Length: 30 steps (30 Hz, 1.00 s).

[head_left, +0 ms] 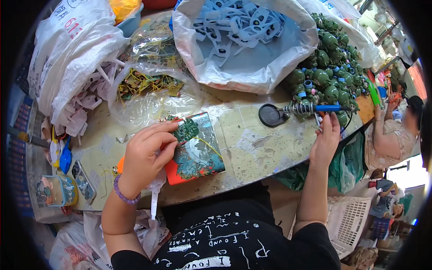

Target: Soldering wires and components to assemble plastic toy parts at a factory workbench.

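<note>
While the left hand pinches a circuit board (yellow wire trailing) over a box on the counter, the half-curled right hand is by the soldering iron, its hold unclear.

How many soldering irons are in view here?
1: the blue-handled soldering iron, in the coil stand, close by the right hand and next to the pile of green parts. Others may be hidden.
</note>
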{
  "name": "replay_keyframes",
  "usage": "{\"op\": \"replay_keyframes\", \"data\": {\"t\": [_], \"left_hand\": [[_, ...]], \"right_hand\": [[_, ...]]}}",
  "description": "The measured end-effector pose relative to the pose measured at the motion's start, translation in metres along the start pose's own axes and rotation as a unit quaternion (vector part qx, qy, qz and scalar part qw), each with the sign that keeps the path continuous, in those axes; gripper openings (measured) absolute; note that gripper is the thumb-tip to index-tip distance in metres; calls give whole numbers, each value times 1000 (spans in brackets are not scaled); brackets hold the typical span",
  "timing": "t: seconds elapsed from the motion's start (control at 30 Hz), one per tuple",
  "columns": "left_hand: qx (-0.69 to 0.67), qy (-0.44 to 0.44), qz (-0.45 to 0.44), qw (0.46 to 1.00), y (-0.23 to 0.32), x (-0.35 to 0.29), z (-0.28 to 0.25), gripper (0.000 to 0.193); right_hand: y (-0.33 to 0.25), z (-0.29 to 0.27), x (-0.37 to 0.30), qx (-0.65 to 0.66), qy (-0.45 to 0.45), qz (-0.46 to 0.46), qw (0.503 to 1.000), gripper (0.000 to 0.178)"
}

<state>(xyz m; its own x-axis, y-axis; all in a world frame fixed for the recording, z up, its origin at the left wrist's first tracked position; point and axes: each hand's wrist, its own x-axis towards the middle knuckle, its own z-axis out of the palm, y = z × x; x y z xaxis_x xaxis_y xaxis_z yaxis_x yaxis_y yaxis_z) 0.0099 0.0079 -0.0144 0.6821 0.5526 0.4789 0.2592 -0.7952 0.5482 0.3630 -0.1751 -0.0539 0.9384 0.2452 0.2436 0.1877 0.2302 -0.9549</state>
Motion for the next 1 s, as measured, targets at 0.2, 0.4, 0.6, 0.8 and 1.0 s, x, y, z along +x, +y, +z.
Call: {"op": "replay_keyframes", "data": {"t": [0.2,0.4,0.6,0.8,1.0], "left_hand": [[11,-2,11,1000,-2,-1,0,9],[5,7,53,999,-7,-5,2,11],[-5,8,39,999,-3,-6,-5,11],[24,4,26,999,-6,-13,-4,12],[-31,-22,-18,999,-3,-12,-8,5]], "right_hand": [[-11,16,37,-38,-52,17,998,21],[-13,-5,53,-41,-55,-27,997,19],[0,-18,64,-41,-169,-15,985,20],[-2,-11,57,-31,-151,-10,988,18],[-44,-47,64,-46,-1,-73,996,19]]}}
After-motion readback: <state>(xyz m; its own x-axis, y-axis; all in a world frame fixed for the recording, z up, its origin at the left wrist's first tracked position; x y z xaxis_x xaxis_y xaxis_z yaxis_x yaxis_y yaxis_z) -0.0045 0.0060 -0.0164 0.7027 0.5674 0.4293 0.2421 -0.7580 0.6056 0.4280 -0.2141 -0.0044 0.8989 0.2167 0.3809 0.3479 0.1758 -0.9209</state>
